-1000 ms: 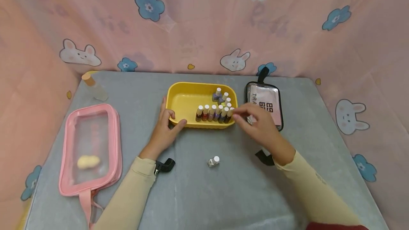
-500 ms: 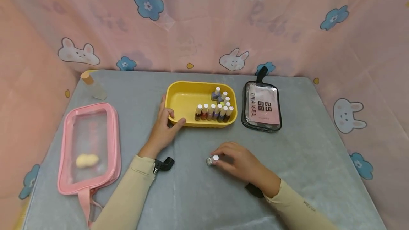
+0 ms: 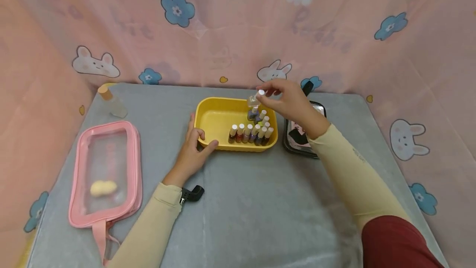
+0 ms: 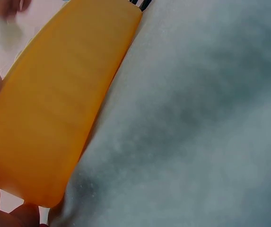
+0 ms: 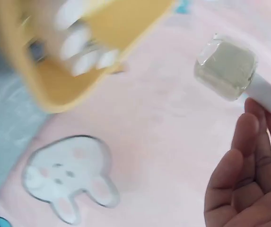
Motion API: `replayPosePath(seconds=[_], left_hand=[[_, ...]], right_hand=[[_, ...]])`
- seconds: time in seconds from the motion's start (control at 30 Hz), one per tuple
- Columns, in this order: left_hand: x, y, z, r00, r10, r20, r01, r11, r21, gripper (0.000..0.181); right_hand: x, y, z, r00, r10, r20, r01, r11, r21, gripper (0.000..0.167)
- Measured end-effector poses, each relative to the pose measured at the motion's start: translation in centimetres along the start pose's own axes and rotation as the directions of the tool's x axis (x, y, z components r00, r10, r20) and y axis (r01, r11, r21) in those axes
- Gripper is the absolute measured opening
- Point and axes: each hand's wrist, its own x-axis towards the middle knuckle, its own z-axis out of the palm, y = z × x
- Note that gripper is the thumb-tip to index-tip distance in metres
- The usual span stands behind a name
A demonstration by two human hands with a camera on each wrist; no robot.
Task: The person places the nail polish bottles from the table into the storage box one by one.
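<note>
My right hand pinches a small clear nail polish bottle by its white cap, above the back right of a yellow tray. The right wrist view shows this bottle close up, tilted, with pale contents. At the tray's left end my left hand grips the wall, thumb along the front side. Inside the tray, a row of nail polish bottles in dark, red and purple shades stands along the front right. Several more bottles line the right end, partly overlapping one another.
A pink-edged clear pouch with a pale yellow sponge-like piece lies at the left. Behind it stands a frosted bottle with a tan cap. A black-edged travel pouch lies right of the tray, partly under the right arm.
My right hand went from the tray down to the clear bottle on the table, took it by the cap and lifted it up over the tray's back right. The left hand stayed put.
</note>
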Motion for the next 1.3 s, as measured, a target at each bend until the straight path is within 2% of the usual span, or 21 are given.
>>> replayPosePath(seconds=[0.1,0.2,0.37,0.63,0.83,1.3], left_hand=[[-0.1,-0.1,0.2,1.000,-0.001,0.001,0.001,1.000,-0.003,0.045],[-0.2,0.0,0.3,1.000,-0.004,0.003,0.004,1.000,-0.001,0.045],[-0.1,0.3,0.2,1.000,0.003,0.004,-0.003,1.000,-0.009,0.045],[-0.1,0.4,0.1,1.000,0.002,0.004,-0.002,1.000,-0.009,0.046],[-0.1,0.2,0.1,1.000,0.001,-0.001,-0.002,1.000,-0.011,0.045],[-0.1,0.2,0.0,1.000,-0.023,-0.002,0.023,1.000,-0.001,0.041]], right_hand=[[2.4,1.6,1.0,0.995,0.052,0.086,-0.050,0.999,-0.016,0.027],[3.4,2.8,1.8,0.987,0.083,0.136,-0.079,0.996,-0.032,0.026],[4.0,3.9,3.0,0.974,0.108,0.198,-0.090,0.991,-0.096,0.026],[4.4,4.7,4.3,0.941,0.160,0.297,-0.100,0.973,-0.207,0.028],[4.4,4.7,4.7,0.944,0.107,0.313,-0.028,0.969,-0.246,0.030],[4.5,4.6,5.4,0.950,0.086,0.301,-0.002,0.963,-0.269,0.032]])
